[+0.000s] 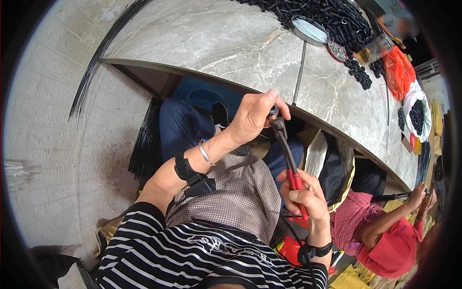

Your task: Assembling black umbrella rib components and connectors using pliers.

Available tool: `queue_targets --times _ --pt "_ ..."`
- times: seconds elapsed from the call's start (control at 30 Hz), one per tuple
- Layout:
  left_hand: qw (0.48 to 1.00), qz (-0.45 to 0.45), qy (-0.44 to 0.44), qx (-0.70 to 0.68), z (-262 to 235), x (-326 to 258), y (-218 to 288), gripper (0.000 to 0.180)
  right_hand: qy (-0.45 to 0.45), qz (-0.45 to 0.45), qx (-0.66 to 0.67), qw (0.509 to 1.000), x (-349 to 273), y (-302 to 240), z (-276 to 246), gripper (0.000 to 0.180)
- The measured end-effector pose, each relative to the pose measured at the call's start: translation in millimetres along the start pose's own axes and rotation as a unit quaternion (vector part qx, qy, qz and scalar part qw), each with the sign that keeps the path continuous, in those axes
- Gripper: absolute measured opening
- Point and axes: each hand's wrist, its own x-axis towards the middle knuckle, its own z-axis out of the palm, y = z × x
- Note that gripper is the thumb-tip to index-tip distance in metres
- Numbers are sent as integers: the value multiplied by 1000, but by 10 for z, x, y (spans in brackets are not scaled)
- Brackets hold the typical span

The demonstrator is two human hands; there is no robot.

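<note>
Between the thumb and fingers of my left hand (pixel 253 115) is a small black round part (pixel 273 111), mostly covered by the fingers. My right hand (pixel 306 194) is wrapped around the red grips of a pair of pliers (pixel 286 144). Their dark jaws point up and away, right against or just below the black part; whether they bite on it I cannot tell. Both hands are above my lap, in front of the table's near edge. A checked apron (pixel 240 192) covers my lap.
The grey marble-patterned table (pixel 216 48) carries a heap of black tubular parts (pixel 332 19), a round dish (pixel 310 30), a small red-rimmed container (pixel 336 51) and an orange-red bag (pixel 399 72). A thin rod (pixel 300 72) reaches the edge. A co-worker in red (pixel 392 245) sits to the right.
</note>
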Motion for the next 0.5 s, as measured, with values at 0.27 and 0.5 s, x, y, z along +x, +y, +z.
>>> queue_targets --times 0.27,0.5 --pt "998 -27 -29 -44 -31 16 -42 65 -93 27 202 975 23 141 -7 48" --pt "998 -41 -41 -23 -20 8 43 67 -7 -8 23 1000 -5 91 141 47"
